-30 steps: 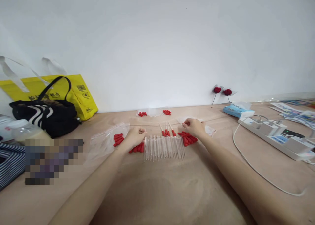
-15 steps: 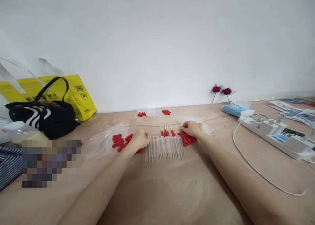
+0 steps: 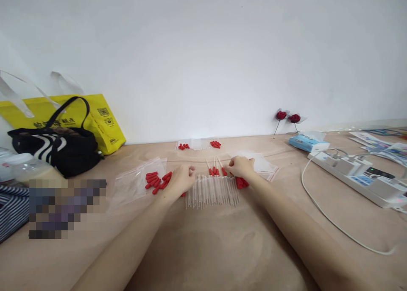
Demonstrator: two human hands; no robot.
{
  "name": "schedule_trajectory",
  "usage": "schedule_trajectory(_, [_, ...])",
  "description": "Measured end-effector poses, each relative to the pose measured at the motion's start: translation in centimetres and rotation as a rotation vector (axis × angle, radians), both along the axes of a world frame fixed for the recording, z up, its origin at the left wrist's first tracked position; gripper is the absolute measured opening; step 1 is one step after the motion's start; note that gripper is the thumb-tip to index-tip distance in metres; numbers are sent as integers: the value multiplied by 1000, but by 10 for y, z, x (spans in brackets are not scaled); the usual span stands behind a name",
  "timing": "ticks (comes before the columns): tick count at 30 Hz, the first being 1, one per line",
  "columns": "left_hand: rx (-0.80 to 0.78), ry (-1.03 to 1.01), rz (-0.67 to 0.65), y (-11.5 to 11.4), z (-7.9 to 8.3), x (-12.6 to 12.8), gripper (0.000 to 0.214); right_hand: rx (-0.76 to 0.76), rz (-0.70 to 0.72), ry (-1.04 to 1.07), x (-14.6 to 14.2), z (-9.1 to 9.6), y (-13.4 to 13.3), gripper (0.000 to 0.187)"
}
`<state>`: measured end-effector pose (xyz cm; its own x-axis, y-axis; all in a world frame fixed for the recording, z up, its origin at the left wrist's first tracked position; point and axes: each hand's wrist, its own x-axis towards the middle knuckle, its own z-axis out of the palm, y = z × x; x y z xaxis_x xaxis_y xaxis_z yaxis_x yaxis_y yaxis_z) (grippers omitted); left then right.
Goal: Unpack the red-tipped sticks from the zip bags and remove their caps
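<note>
Clear glass dropper tubes (image 3: 212,192) lie side by side in a row on the table. My left hand (image 3: 183,178) is at the row's upper left end, fingers curled together; anything in them is hidden. My right hand (image 3: 241,167) is above the row's right end, its fingers pinched beside the red bulb of an assembled dropper (image 3: 224,171); what they grip does not show. Several such droppers lie behind the row, tips pointing away. Loose red rubber bulbs (image 3: 153,180) rest left of my left hand, and another pile of bulbs (image 3: 242,183) sits below my right hand.
Zip bags (image 3: 133,181) flank the work, with another bag (image 3: 199,144) and red bulbs by the wall. A yellow bag (image 3: 111,130) and black bag (image 3: 73,153) stand left. At right are a tissue pack (image 3: 308,142), a power strip (image 3: 343,172) and a looping white cable (image 3: 321,216).
My right hand has moved left from the right pile of red bulbs toward the assembled droppers. My left hand has stayed near the row's left end, its fingers shifting slightly.
</note>
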<state>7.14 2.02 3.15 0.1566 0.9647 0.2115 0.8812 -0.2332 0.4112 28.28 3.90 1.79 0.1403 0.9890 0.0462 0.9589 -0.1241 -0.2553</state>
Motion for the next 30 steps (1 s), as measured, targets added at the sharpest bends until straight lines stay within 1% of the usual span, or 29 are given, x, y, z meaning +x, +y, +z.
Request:
schedule_trajectory(3, [184, -44, -86, -26, -9, 4, 19, -17, -20, -39, -17, 0, 2, 26])
schedule_trajectory(4, [323, -67, -212, -36, -14, 3, 17, -20, -30, -52, -21, 0, 3, 25])
schedule_trajectory(5, [420, -73, -327, -46, -20, 2, 15, -21, -39, -63, -25, 0, 4, 24])
schedule_trajectory(6, [483, -56, -402, -55, -26, 0, 15, -20, -45, -72, -28, -1, 5, 23])
schedule_trajectory(8, [545, -35, -509, -69, -35, -6, 15, -15, -52, -84, -33, 0, 6, 22])
schedule_trajectory(10, [558, -30, -539, -76, -40, -11, 15, 0, -51, -91, -36, 1, 6, 21])
schedule_trajectory(11, [564, -32, -532, -77, -41, -13, 15, 15, -48, -94, -36, 3, 4, 21])
schedule_trajectory(14, [608, -1, -491, -73, -39, -15, 14, 98, -22, -103, -30, 7, -7, 21])
schedule_trajectory(16, [629, 74, -531, -68, -37, -14, 14, 166, 0, -110, -20, 8, -19, 22])
schedule_trajectory(18, [645, 176, -654, -61, -33, -10, 20, 271, 32, -112, -6, 3, -33, 23])
schedule_trajectory(20, [660, 277, -840, -55, -30, 0, 27, 522, 111, -101, 9, -6, -46, 20])
schedule_trajectory(21, [662, 319, -939, -52, -29, 7, 29, 609, 149, -106, 16, -11, -52, 20])
schedule_trajectory(23, [648, 374, -1105, -47, -28, 22, 31, 719, 188, -120, 29, -23, -62, 21])
schedule_trajectory(25, [618, 398, -1196, -41, -28, 36, 31, 773, 188, -123, 38, -31, -68, 22])
schedule_trajectory(27, [581, 414, -1222, -35, -29, 45, 32, 798, 170, -111, 43, -36, -70, 22])
schedule_trajectory(30, [514, 424, -1187, -27, -30, 50, 34, 818, 158, -82, 45, -36, -69, 22])
